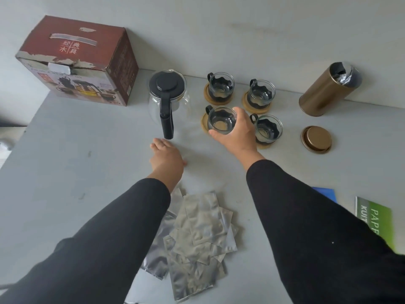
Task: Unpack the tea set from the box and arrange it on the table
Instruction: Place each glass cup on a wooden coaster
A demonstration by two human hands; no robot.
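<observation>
The pale grey surface (87, 150) carries a glass teapot (167, 102) at its far edge. Left of the teapot stands a red-brown box (76, 62). Right of it sit four cups on round coasters (243, 104), then a gold tin (328, 88) and its lid (316, 139). Nearer than the teapot lie foil sachets (197, 233).

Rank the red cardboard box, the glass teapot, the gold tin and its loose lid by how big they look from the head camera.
Largest to smallest:
1. Red cardboard box
2. Glass teapot with black lid and handle
3. Gold cylindrical tin, close to the teapot, so that order is unsure
4. Round gold lid
</observation>
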